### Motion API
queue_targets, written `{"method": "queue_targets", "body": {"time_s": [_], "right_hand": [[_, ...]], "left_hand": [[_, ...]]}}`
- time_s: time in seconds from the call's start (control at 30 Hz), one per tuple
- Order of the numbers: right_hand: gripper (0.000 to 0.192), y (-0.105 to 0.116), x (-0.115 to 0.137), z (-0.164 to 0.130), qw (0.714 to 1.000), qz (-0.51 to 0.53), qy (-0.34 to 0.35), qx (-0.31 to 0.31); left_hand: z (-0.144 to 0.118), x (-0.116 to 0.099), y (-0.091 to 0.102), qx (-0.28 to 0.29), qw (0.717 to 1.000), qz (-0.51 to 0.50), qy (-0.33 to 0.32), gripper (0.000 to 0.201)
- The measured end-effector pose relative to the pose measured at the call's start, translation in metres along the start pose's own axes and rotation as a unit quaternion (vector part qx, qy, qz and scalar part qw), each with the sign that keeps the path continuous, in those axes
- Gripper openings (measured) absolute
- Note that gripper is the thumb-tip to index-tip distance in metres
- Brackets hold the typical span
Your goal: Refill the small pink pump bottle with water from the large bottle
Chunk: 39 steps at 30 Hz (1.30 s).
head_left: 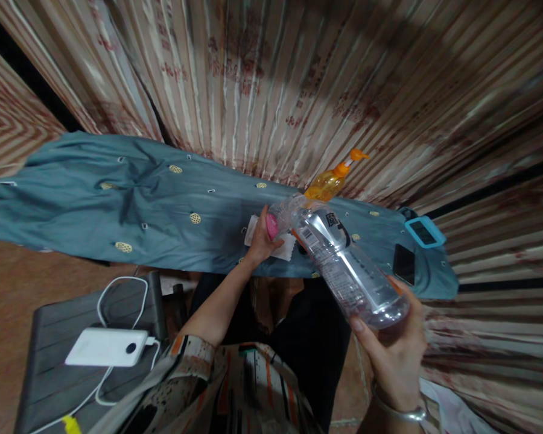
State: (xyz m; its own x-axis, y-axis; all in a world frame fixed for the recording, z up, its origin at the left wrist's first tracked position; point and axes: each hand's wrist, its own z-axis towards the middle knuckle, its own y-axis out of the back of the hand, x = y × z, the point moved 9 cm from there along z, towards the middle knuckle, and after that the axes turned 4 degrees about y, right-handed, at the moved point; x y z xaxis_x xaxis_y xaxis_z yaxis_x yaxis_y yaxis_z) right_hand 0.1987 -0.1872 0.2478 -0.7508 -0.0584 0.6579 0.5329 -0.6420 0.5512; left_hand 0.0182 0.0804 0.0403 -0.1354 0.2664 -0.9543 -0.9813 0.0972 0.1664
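My right hand point(396, 355) grips the base of a clear plastic water bottle point(344, 265), tilted with its neck pointing away and left. My left hand point(263, 238) is at the bottle's neck, fingers closed around its pink cap point(271, 226). Under the left hand a white cloth or tissue point(285, 247) lies on the teal-covered board point(117, 211). An orange pump bottle point(330, 181) stands just behind the clear bottle's neck.
A black phone point(403, 264) and a blue-cased device point(425, 232) lie at the board's right end. A white power bank point(106, 348) with cables sits on a dark chair point(49, 337) at lower left. A striped curtain point(298, 78) hangs behind.
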Motion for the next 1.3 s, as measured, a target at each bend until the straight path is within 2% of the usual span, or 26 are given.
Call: {"method": "queue_targets", "body": {"time_s": [0.27, 0.8, 1.07, 1.3], "right_hand": [[0.086, -0.0005, -0.0040, -0.0012, 1.000, 0.012, -0.014, 0.003], [0.082, 0.0003, 0.0025, 0.0007, 1.000, -0.020, 0.013, 0.003], [0.087, 0.0009, -0.0048, -0.0012, 1.000, -0.006, -0.018, 0.004], [0.087, 0.0000, -0.0040, -0.0006, 1.000, -0.003, -0.014, 0.005]], "left_hand": [[0.0005, 0.0038, -0.0020, 0.005, 1.000, -0.029, -0.007, 0.130], [0.0000, -0.0013, -0.0005, 0.007, 1.000, -0.026, 0.013, 0.130], [0.0003, 0.0013, 0.0000, 0.003, 1.000, -0.027, 0.011, 0.130], [0.0010, 0.0016, 0.0006, 0.005, 1.000, -0.027, 0.011, 0.130]]}}
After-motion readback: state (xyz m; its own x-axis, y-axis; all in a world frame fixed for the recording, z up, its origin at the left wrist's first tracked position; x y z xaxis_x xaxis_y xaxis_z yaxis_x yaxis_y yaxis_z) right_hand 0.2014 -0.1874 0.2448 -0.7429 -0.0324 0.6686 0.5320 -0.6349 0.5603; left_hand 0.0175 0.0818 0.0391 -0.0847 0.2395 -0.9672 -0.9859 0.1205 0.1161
